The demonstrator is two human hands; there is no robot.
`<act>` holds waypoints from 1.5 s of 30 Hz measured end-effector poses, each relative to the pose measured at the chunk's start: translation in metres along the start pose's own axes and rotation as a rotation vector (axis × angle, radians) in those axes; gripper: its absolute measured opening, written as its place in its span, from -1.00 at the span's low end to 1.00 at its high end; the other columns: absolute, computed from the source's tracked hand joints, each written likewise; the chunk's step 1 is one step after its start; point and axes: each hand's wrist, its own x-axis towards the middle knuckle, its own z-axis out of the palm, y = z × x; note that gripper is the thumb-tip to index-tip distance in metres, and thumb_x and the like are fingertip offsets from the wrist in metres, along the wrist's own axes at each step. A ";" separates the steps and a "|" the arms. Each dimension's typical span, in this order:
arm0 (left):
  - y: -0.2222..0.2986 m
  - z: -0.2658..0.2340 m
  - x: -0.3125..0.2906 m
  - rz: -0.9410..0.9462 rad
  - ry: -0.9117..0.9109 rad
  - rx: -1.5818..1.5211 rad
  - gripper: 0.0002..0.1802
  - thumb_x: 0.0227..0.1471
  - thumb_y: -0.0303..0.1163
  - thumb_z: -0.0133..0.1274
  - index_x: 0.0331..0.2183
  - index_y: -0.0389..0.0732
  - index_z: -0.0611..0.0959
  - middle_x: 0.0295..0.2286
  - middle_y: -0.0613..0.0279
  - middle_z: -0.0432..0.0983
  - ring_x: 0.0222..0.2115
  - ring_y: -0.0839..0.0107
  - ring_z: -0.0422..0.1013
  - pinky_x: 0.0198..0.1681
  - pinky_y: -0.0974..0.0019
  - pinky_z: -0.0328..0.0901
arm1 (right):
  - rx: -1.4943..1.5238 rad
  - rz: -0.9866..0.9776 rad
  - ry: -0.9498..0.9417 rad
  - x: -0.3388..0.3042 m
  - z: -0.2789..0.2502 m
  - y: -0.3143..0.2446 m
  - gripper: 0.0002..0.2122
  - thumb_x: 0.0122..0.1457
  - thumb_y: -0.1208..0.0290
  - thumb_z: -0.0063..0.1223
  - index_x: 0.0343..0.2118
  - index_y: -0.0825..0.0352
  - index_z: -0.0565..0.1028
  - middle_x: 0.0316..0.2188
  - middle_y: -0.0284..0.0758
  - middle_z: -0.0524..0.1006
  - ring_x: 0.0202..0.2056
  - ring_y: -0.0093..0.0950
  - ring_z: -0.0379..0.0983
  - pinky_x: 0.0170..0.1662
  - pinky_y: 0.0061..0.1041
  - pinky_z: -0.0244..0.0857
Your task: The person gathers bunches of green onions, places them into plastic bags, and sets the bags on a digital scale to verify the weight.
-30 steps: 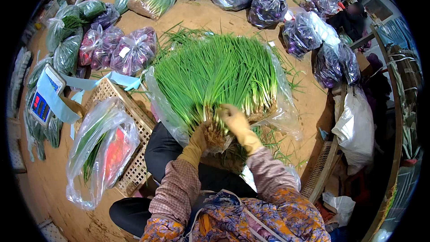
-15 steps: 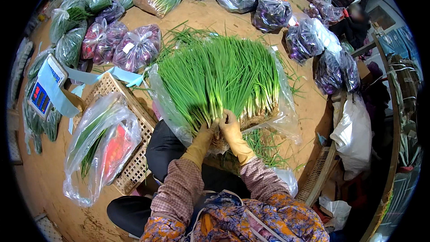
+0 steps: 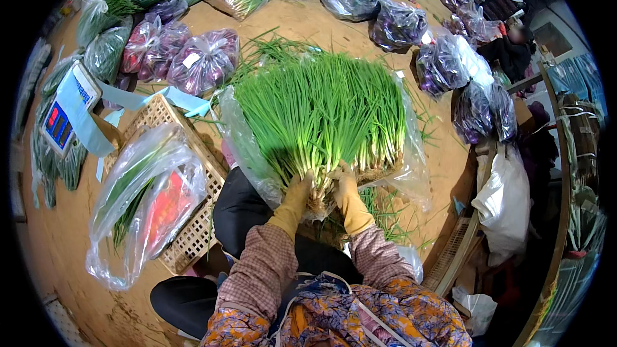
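A thick spread of green scallions [image 3: 321,106] lies on a clear plastic sheet [image 3: 243,148] in front of me, leaves pointing away and white root ends toward me. My left hand [image 3: 297,194], in a tan rubber glove, is closed round the left side of a bunch near its roots. On that bunch's right side, my gloved right hand [image 3: 346,187] has its fingers curled around the stems. Brown tangled roots [image 3: 317,204] show between the two hands. The undersides of my fingers are hidden by the stems.
At left, a plastic bag [image 3: 151,199] with green leaves and a red item lies on a tan crate [image 3: 186,244], near a digital scale [image 3: 67,112]. Bagged purple vegetables [image 3: 204,63] and more bags ring the floor. A person [image 3: 512,48] sits at far right.
My right hand has moved rightward, away from my left, so more stems and roots show between them. The whole view has shifted slightly.
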 end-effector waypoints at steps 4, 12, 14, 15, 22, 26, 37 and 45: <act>0.017 -0.003 -0.014 0.021 -0.024 -0.066 -0.28 -0.08 0.04 -0.07 -0.12 -0.45 0.34 -0.19 -0.14 0.32 -0.20 0.08 0.27 -0.13 0.20 0.15 | -0.198 0.024 0.111 0.005 0.003 -0.005 -0.37 -0.04 0.45 0.05 0.09 0.43 0.04 -0.08 -0.11 0.27 -0.11 -0.29 0.24 -0.02 -0.44 0.09; 0.022 -0.009 -0.013 -0.002 -0.137 0.025 -0.17 -0.08 0.07 -0.05 -0.01 -0.45 0.20 -0.05 -0.16 0.19 -0.05 0.09 0.17 -0.01 0.22 0.07 | -1.076 -0.525 0.068 0.013 0.007 -0.030 -0.34 -0.08 0.41 0.13 0.08 0.43 0.07 -0.21 -0.09 0.39 -0.30 -0.37 0.39 -0.22 -0.46 0.34; 0.016 -0.007 -0.007 0.011 -0.148 0.028 -0.19 -0.08 0.05 -0.03 -0.01 -0.44 0.21 -0.07 -0.14 0.21 -0.07 0.10 0.19 -0.02 0.22 0.08 | -1.089 -0.258 -0.072 0.018 0.011 -0.055 -0.34 -0.09 0.41 0.12 0.09 0.37 0.07 -0.07 -0.06 0.31 -0.13 -0.29 0.33 -0.04 -0.42 0.23; 0.014 -0.006 -0.004 0.003 -0.149 0.045 -0.20 -0.08 0.04 -0.03 -0.01 -0.44 0.21 -0.07 -0.13 0.21 -0.07 0.11 0.19 -0.02 0.22 0.09 | -1.127 -0.230 -0.114 0.028 0.012 -0.059 -0.34 -0.09 0.41 0.12 0.10 0.34 0.07 -0.04 -0.06 0.29 -0.09 -0.27 0.31 -0.01 -0.41 0.21; -0.003 0.000 0.009 0.008 -0.114 0.046 -0.21 -0.10 0.01 0.01 -0.01 -0.42 0.22 -0.07 -0.08 0.23 -0.07 0.13 0.19 -0.04 0.22 0.10 | -1.340 -0.173 -0.212 0.086 0.016 -0.068 -0.56 -0.09 0.36 0.07 -0.07 0.31 0.34 -0.14 -0.13 0.41 -0.15 -0.26 0.37 -0.09 -0.39 0.24; -0.022 -0.011 0.027 -0.042 -0.101 0.105 -0.13 -0.14 0.03 0.04 0.01 -0.43 0.16 -0.03 -0.14 0.16 -0.04 0.10 0.16 -0.02 0.22 0.09 | -1.479 -0.215 -0.170 0.100 0.037 -0.060 -0.77 0.02 0.46 -0.10 -0.23 0.35 0.41 -0.44 -0.24 0.48 -0.49 -0.49 0.38 -0.41 -0.49 0.27; -0.043 0.012 0.033 0.002 -0.068 -0.154 -0.05 -0.26 0.07 0.11 0.04 -0.23 0.07 -0.01 -0.10 0.12 -0.06 0.12 0.16 -0.03 0.27 0.12 | -0.445 -0.257 -0.427 -0.052 0.080 -0.072 -0.83 0.15 0.31 -0.19 -0.42 0.32 0.30 -0.50 -0.39 0.44 -0.43 -0.57 0.38 -0.37 -0.64 0.30; 0.028 0.002 -0.003 -0.159 -0.056 -0.179 -0.26 -0.18 -0.24 0.11 0.01 -0.28 0.18 -0.03 -0.07 0.16 -0.10 0.12 0.24 -0.13 0.19 0.24 | 0.077 0.094 -0.554 -0.076 0.010 -0.074 -0.89 0.08 0.37 -0.05 -0.45 0.28 0.36 -0.67 -0.48 0.36 -0.73 -0.63 0.28 -0.67 -0.67 0.23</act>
